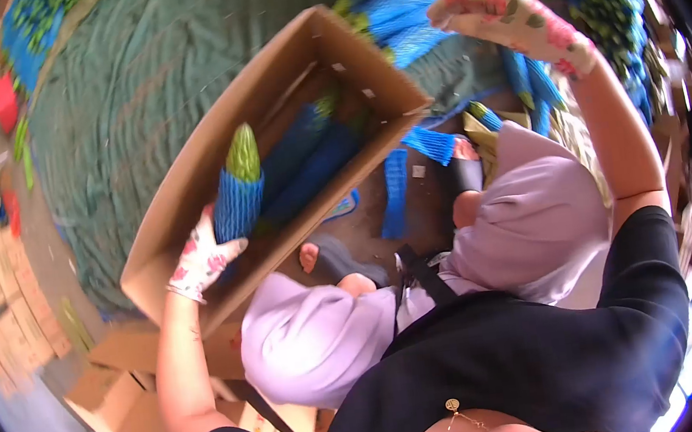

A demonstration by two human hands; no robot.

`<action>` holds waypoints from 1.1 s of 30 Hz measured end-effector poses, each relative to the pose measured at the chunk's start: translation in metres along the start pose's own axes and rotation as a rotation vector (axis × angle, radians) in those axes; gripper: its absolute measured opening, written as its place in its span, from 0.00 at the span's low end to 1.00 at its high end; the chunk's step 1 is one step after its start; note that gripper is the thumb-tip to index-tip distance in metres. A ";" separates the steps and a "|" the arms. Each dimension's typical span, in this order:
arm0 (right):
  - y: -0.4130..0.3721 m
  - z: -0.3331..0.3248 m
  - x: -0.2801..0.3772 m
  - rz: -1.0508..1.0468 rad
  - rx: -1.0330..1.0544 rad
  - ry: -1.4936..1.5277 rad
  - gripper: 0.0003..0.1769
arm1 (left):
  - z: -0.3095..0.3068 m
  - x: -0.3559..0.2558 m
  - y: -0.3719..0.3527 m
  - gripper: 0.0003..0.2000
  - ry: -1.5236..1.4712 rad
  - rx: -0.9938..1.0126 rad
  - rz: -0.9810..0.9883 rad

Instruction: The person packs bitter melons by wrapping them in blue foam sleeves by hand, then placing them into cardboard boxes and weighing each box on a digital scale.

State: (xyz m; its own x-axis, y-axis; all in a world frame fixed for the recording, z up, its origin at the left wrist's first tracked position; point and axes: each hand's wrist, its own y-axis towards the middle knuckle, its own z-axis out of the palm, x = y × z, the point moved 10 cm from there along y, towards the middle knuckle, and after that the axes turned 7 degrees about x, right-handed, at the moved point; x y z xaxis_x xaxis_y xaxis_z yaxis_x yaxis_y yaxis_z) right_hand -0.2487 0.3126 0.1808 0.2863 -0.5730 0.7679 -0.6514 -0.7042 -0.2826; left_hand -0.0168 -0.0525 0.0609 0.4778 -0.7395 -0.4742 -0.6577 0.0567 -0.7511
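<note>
My left hand (204,262), in a floral-print glove, is inside a cardboard box (365,81). Its fingers are wrapped round the lower end of a bitter melon (240,198), green at the bare tip and sleeved in blue foam net. More blue-netted melons (306,161) lie in the shaded bottom of the box, slightly blurred. My right hand (507,23), in a matching glove, is raised beyond the box's right end with fingers stretched out and nothing visible in it. Near it lies a pile of blue-netted melons (411,4).
Green cloth (121,114) spreads behind the box. Loose blue net sleeves (395,193) lie on the floor by my feet. Further netted melons are heaped at the far right. Open cartons (120,404) stand at lower left, and stacked boxes (10,297) line the left side.
</note>
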 end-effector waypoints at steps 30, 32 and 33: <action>-0.287 -0.031 -0.300 -0.070 -0.893 1.064 0.24 | 0.180 -0.384 0.081 0.26 -0.390 0.064 0.716; -0.266 -0.027 -0.295 -0.006 -0.922 1.152 0.27 | 0.208 -0.431 0.109 0.41 -0.083 0.114 0.908; -0.254 -0.019 -0.287 0.104 -0.980 1.247 0.29 | 0.217 -0.446 0.121 0.47 -0.005 0.113 0.882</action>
State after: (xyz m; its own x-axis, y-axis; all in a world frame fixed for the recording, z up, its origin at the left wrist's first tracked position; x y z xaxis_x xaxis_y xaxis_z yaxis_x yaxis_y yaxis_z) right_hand -0.1785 0.6645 0.0429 -0.1960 0.4362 0.8782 -0.9525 0.1283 -0.2763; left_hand -0.1830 0.4298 0.0815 -0.1728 -0.3926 -0.9033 -0.7265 0.6701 -0.1523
